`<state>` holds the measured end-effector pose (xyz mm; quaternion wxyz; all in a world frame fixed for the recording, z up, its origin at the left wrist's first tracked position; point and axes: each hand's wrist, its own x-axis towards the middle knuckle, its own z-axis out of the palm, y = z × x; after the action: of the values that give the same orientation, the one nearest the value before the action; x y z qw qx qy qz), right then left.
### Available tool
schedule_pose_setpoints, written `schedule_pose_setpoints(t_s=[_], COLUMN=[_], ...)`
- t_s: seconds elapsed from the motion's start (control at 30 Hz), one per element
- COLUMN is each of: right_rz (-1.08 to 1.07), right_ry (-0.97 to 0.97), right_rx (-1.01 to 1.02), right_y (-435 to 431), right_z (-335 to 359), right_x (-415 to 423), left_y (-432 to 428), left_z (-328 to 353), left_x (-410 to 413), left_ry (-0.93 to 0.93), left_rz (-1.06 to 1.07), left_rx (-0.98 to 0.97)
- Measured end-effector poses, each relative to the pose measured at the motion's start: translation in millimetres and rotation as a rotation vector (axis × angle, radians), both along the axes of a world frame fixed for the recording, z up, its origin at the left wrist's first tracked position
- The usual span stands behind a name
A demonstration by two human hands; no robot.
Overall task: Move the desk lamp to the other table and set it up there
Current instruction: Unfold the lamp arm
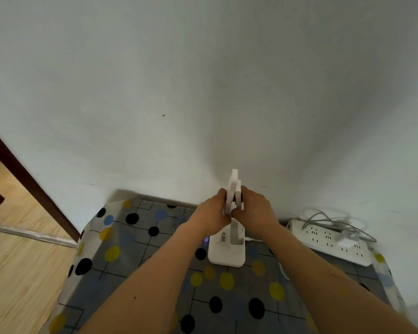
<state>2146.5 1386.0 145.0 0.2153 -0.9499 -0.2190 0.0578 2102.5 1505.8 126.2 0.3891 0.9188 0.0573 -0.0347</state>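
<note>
While your forearms reached over the spotted tablecloth (155, 273), the white desk lamp (227, 254) stood on its base on that cloth, close to the back edge. Just above the base, your left hand (212, 210) and right hand (256, 208) met, fingers of both curled around the lamp's folding arm (233, 186), which rose upright with its two sections nearly closed together. A thin white cable (252, 239) left the base rightward, toward the power strip (328, 239) lying right of the base against the wall (203, 92). I could not tell which table this was. If it was the second, carrying was done and you had opening and aiming the arm left; if the first, everything remained.
</note>
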Motion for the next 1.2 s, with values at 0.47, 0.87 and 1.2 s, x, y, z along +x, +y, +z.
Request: schedule_pose_setpoints(t_s=[0.47, 0.87, 1.2], right_rz=[-0.001, -0.019, -0.007], right_ry=[-0.039, -0.055, 0.008], right_rx=[-0.071, -0.071, 0.018], right_y=[10.2, 0.6, -11.5], right_z=[-4.2, -4.9, -2.6], right_x=[2.8, 13.1, 21.5], left_y=[11.8, 12.9, 11.8], left_z=[3.4, 18.5, 34.1], left_x=[-1.6, 5.9, 10.6], left_ry=[-0.027, -0.050, -0.155], left_rz=[0.004, -0.013, 0.013], left_rx=[0.255, 0.502, 0.665])
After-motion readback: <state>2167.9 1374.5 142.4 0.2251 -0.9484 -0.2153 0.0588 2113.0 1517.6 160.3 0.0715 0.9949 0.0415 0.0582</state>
